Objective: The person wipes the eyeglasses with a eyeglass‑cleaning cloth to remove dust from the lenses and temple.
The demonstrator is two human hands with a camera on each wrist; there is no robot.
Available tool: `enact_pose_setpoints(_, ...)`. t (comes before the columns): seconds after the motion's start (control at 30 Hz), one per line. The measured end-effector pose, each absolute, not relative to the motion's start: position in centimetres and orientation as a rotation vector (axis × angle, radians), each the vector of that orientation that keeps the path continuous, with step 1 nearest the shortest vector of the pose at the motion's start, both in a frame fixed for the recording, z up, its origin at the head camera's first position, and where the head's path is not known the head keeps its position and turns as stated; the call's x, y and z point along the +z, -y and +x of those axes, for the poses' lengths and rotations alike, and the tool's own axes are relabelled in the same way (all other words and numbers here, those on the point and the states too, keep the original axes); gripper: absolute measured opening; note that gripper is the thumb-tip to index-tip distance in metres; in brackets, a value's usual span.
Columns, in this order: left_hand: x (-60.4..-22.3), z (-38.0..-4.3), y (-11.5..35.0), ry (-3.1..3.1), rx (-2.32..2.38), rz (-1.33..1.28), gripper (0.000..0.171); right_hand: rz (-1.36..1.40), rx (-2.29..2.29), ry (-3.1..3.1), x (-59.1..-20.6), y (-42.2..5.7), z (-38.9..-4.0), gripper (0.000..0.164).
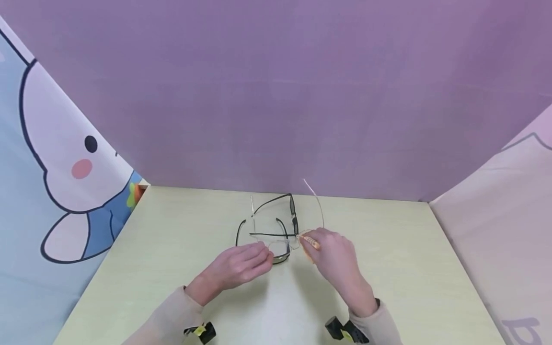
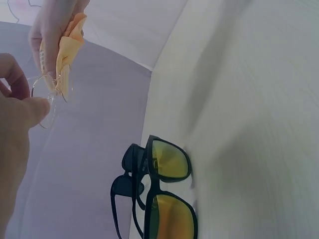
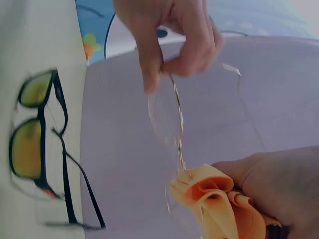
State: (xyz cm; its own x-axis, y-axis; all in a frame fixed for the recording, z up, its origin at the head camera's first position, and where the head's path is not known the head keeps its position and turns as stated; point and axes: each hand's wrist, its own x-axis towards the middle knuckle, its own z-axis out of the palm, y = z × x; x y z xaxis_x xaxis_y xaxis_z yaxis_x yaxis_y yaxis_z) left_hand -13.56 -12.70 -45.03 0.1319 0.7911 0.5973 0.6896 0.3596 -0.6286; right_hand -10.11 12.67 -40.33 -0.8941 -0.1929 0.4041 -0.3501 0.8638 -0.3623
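Note:
A pair of thin wire-rimmed eyeglasses with clear lenses is held above the table between both hands. My left hand pinches the rim at one end between thumb and fingers. At the other end, my right hand grips a folded orange cloth against the other lens. In the right wrist view the cloth covers part of that lens and the bridge side. The glasses' thin temples stick out away from me.
Sunglasses with black frames and yellow-orange mirrored lenses rest on the pale table, just beyond the hands. A second black-framed pair with dark lenses lies behind them. A purple backdrop rises at the table's far edge.

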Motion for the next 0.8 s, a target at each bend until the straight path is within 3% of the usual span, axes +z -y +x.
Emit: enact_pose_setpoints(0.8, -45.0, -13.3, 12.1, 1.556, 0.159, -1.398, 0.032, 0.406, 0.711, 2.782, -40.7, -13.5, -10.3, 0.011)
